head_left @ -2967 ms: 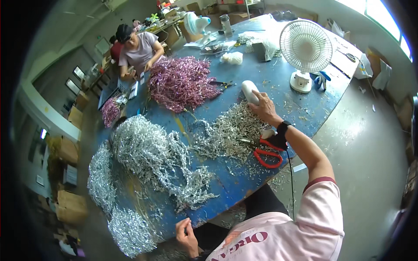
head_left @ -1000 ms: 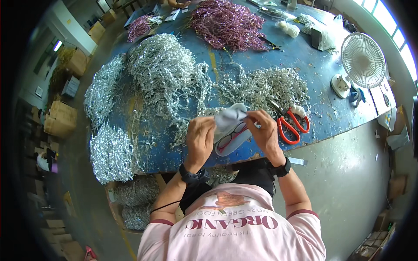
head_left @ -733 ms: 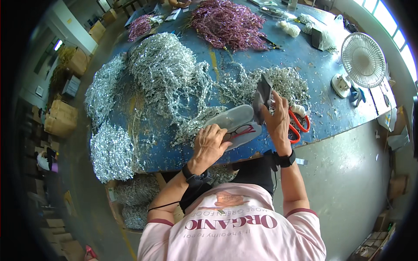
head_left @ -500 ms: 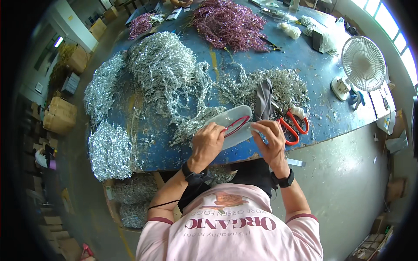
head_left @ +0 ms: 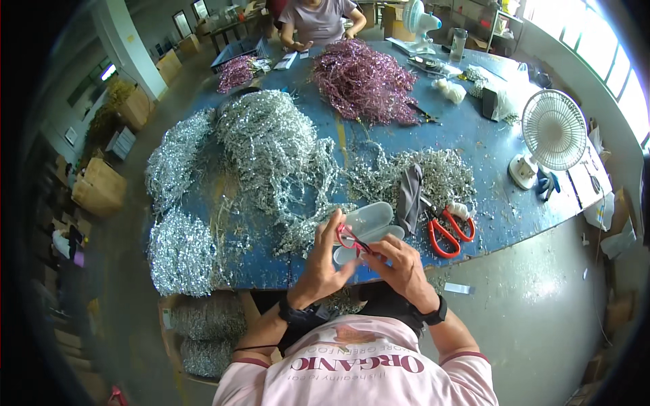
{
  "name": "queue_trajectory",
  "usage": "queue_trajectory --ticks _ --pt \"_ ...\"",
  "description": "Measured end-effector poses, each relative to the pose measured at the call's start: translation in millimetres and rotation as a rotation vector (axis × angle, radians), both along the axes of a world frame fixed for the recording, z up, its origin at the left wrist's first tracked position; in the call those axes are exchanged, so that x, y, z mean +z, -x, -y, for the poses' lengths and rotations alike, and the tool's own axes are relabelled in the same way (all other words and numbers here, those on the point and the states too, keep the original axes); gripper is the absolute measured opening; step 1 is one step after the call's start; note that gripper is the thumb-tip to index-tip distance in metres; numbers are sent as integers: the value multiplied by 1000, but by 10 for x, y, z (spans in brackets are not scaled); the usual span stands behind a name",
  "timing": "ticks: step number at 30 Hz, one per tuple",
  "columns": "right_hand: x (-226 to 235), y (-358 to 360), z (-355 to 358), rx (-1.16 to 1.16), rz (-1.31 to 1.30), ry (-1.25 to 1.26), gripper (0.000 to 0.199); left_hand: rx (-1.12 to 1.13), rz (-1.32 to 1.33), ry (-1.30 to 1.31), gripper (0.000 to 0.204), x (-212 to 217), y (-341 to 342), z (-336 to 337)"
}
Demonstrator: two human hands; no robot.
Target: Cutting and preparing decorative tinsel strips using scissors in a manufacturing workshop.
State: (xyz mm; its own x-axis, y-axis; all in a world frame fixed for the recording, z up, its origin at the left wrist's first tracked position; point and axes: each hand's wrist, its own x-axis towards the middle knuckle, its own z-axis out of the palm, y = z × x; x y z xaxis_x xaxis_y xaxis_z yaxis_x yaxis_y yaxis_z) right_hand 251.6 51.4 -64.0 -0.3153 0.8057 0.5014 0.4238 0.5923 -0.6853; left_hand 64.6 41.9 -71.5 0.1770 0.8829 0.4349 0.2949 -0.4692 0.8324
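Close to the table's front edge, my right hand (head_left: 401, 265) pinches a pair of red-and-dark eyeglasses (head_left: 344, 235) between thumb and fingertips. The fingers of my left hand (head_left: 322, 262) are stretched apart beside the glasses' red rim; its thumb is smeared by motion. Behind and below the hands lies a translucent whitish glasses case (head_left: 370, 218), opened into two halves and partly covered by my fingers. To its right sit a dark grey folded cloth (head_left: 409, 199) and red-handled scissors (head_left: 444, 238). The scissors' blades reach under the cloth and silver tinsel.
Silver tinsel (head_left: 261, 135) is heaped across the blue table (head_left: 497, 196), with bundles (head_left: 181, 250) at the left edge. Pink tinsel (head_left: 365, 81) lies farther back, before another person (head_left: 321, 24). A white fan (head_left: 554, 128) stands at the right. A carton of tinsel (head_left: 206, 325) sits below the table.
The glasses have come out of the case, which now lies on the table. My left hand has opened and my right hand grips the glasses. The view has tilted up, showing the other person.
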Motion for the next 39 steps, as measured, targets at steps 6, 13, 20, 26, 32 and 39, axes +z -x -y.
queue_trajectory --ticks 6,13,20,26,32,39 --pt "239 -160 -1 129 60 -17 17 -158 -259 -147 35 276 264 4" --pt "508 -334 105 173 -293 62 17 35 -174 -182 19 575 317 146" --pt "813 -424 504 523 -754 -104 18 -323 752 -287 15 1147 206 486" --pt "1008 -340 530 351 -697 -97 19 -265 604 -292 16 1321 215 659" --pt "1172 -397 510 578 -698 -57 15 -294 636 -350 7 1298 224 764" --pt "1105 -386 700 553 -761 -161 28 -283 644 -330 13 1427 141 977"
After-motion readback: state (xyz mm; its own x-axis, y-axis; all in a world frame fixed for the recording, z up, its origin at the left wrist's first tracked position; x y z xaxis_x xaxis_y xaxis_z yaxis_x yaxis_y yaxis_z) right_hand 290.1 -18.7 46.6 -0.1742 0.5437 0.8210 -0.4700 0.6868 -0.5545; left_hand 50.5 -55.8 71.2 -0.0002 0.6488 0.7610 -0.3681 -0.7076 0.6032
